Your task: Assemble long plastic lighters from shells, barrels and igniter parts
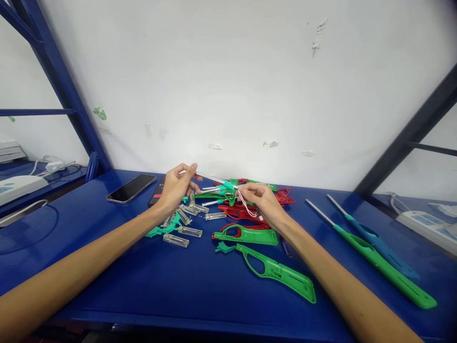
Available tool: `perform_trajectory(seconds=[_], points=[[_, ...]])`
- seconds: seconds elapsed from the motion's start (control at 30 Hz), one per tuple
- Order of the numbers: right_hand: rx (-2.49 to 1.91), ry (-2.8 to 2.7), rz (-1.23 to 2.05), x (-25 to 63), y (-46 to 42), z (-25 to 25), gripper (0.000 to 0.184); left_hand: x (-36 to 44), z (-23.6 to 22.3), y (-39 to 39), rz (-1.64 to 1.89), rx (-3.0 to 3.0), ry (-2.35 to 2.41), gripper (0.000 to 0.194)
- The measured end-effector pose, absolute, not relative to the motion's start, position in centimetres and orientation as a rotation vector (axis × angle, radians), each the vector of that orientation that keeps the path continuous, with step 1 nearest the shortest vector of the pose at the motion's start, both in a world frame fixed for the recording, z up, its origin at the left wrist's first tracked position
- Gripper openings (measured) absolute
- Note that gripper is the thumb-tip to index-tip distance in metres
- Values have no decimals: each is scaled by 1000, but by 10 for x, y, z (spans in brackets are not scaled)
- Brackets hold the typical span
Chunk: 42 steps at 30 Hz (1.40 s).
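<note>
Metal tube (211,178) over blue tabletop (200,286), long axis crosswise between hands; left hand (174,183) pinches bare end, right hand (263,199) pinches wired end, nearer teal collar (228,185).

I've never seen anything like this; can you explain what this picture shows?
There is no robot here: one camera on a person's head looks forward and down at two bare hands. The left hand and right hand hold a thin silvery tube with a teal collar between them; white wires hang by the right hand. On the blue table lie clear plastic cartridges, an open green lighter-shaped shell, red shell pieces and a black-screened phone. Two long-tubed lighters, one green, one blue, lie at the right.
</note>
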State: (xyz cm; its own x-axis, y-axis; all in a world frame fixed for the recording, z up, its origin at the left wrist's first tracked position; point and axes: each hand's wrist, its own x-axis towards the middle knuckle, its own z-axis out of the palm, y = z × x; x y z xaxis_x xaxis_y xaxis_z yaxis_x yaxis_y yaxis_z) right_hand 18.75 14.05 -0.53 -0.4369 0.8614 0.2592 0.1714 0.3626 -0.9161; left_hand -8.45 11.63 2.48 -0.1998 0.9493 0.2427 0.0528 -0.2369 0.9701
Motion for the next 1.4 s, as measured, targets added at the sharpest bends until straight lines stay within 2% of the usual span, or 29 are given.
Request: perform_trajectory(seconds=[0.5,0.63,0.73,0.9,1.0,1.07,1.2,1.4], points=[[-885,-1822,1141,188,137,-2,37,-85,26,113,1520,1415,1248,37],[-890,-1817,1143,187,130,13,33,-87,35,110,1520,1513,1209,29],[-896,-1800,1123,198,109,35,27,-85,49,98,1488,1624,1146,33],[-998,-1744,1035,241,36,51,30,-62,56,55,1190,1872,1077,27],[-1270,-1738,967,263,-5,39,40,-43,42,27,955,2062,1051,27],[-1415,-1742,886,271,-23,26,47,-34,30,14,772,2456,1022,23],[-1573,-1770,910,277,-37,2,55,-24,9,5,533,2784,1060,30],[-1654,-1821,931,277,-43,-16,56,-13,2,7,253,2964,1092,25]])
